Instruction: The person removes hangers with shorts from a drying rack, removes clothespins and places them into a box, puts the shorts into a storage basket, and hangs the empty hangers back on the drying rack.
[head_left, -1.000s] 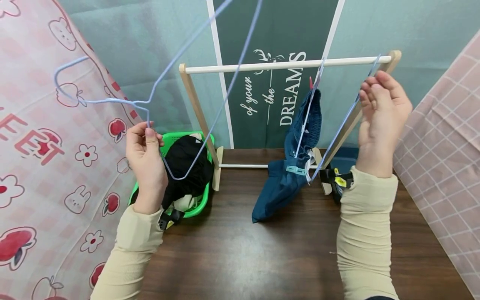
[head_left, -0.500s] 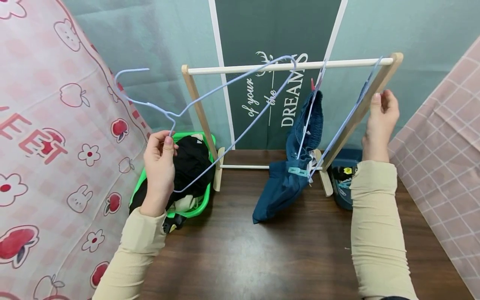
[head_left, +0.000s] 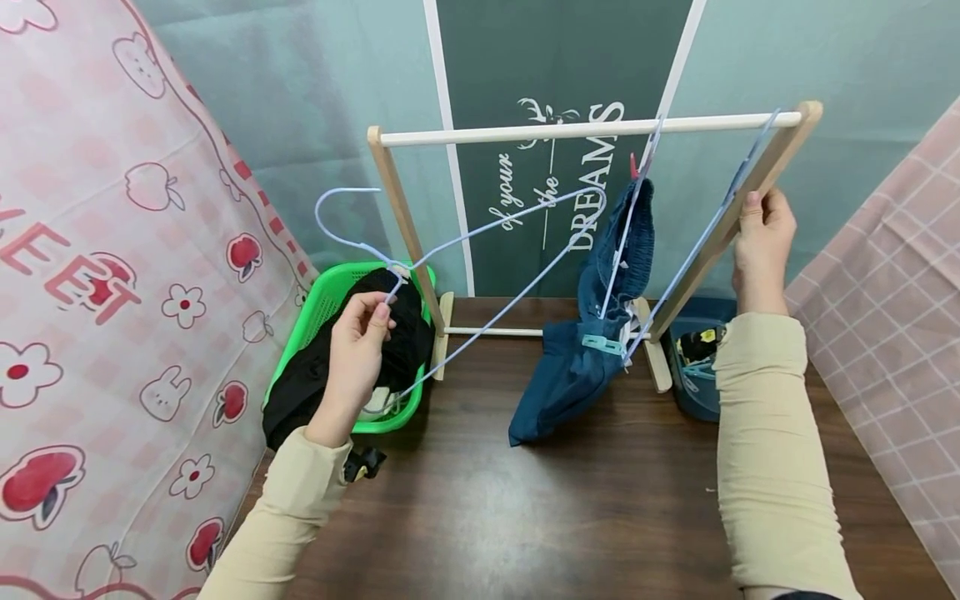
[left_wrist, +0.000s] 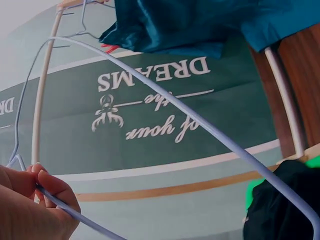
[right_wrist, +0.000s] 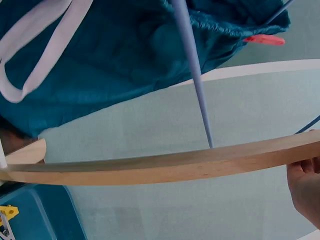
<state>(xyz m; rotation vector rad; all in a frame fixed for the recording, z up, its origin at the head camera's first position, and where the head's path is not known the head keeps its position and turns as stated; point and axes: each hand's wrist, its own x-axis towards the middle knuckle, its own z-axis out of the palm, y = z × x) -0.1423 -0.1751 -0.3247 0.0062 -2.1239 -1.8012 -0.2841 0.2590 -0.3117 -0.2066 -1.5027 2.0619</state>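
My left hand [head_left: 358, 354] pinches a light blue wire hanger [head_left: 487, 226] near its neck, hook to the upper left. The hanger overlaps the drying rack's white top bar [left_wrist: 40, 105] in the left wrist view. My right hand [head_left: 765, 246] holds the rack's wooden right post [right_wrist: 175, 166] below its upper end. Dark blue trousers [head_left: 558, 387] with an elastic waist hang toward the right side of the rack. A red clip [right_wrist: 265, 39] and a light blue clothespin [head_left: 602, 344] are fastened on them. Another blue hanger wire [head_left: 686, 260] slants down beside the right post.
A green basket [head_left: 303, 321] with black cloth [head_left: 300, 408] stands at the left foot of the rack. Behind the right foot sits a dark blue bin [head_left: 693, 408] holding clothespins. Patterned pink cloths flank both sides, over a brown wooden surface [head_left: 487, 517].
My left hand has moved right and down, bringing the whole hanger into view before the rack. My right hand has dropped from near the top bar and now holds the right post.
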